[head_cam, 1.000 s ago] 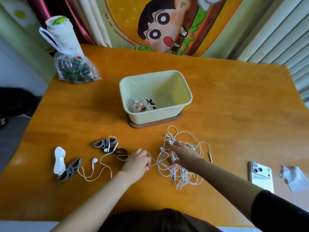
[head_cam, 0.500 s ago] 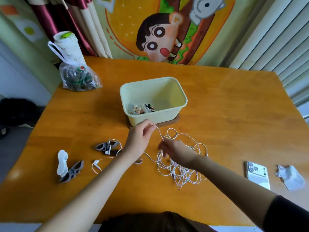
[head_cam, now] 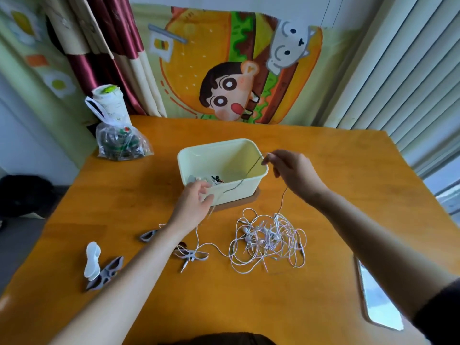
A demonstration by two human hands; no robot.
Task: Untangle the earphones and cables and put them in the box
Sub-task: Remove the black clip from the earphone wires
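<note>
While the right hand (head_cam: 293, 170) pinches a thin cable (head_cam: 246, 174) between its fingers above the pale-yellow box (head_cam: 249, 196), the left hand (head_cam: 196, 205) grips the same cable, fingers curled, at the box's near wall. Tangled white earphones (head_cam: 268, 240): on the wooden tabletop (head_cam: 336, 170), near the box's front.

Both forearms reach upward to mid-frame, the left hand (head_cam: 196, 202) curled, seemingly pinching the cable (head_cam: 250, 169) that the higher right hand (head_cam: 295, 171) pinches between fingertips.
</note>
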